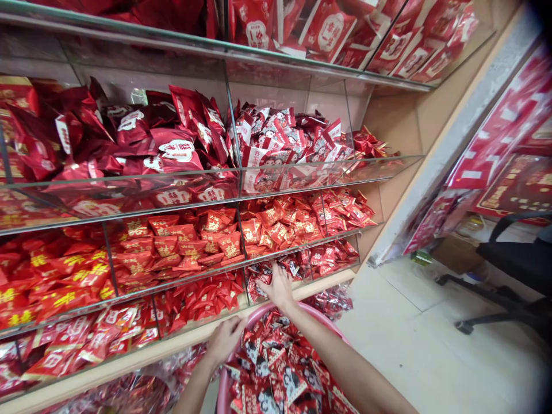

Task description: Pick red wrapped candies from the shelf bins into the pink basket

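Observation:
A pink basin (224,382) heaped with small red and white sweet packets (280,368) sits below me, against the lowest shelf. My left hand (225,339) grips the basin's far rim, fingers curled over it. My right hand (278,286) reaches into the bottom glass compartment (302,264), fingers closed down on a bunch of the same red and white packets there. Whether it holds them or only presses on them is unclear.
Glass-fronted shelves (172,201) hold red sweet packets in several divided tiers. A wooden ledge (129,359) runs under the bottom tier. To the right lie pale floor tiles (409,339), a black office chair (513,270), and red packaged goods (509,138) leaning against a wall.

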The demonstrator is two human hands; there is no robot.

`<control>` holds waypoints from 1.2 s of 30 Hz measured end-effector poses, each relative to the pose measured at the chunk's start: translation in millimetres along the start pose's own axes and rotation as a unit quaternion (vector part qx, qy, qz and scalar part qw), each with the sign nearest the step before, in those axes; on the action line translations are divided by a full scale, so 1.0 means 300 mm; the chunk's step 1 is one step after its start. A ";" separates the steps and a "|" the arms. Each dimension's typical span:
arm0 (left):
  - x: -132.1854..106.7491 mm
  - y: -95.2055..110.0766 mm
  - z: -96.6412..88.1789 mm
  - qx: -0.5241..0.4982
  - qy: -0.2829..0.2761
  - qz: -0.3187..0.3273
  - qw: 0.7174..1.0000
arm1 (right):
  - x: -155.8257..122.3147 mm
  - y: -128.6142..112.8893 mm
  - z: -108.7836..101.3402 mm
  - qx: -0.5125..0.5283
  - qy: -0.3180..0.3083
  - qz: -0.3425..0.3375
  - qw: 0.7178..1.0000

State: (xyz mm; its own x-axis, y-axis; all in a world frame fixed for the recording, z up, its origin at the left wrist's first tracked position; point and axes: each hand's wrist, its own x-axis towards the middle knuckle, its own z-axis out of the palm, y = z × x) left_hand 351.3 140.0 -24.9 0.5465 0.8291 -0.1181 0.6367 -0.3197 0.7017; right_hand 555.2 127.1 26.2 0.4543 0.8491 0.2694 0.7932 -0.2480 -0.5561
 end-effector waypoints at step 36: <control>0.001 0.032 -0.009 0.014 -0.002 0.004 1.000 | -0.736 0.407 -0.313 0.078 -0.231 -0.133 0.961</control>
State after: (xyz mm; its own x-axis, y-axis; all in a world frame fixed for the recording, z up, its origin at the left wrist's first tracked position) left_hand 356.2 138.4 -16.2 0.5542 0.8243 -0.1160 0.6471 -0.3389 0.6830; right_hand 589.6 -134.6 -27.2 -0.0134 0.9980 0.0618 0.7691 0.0498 -0.6371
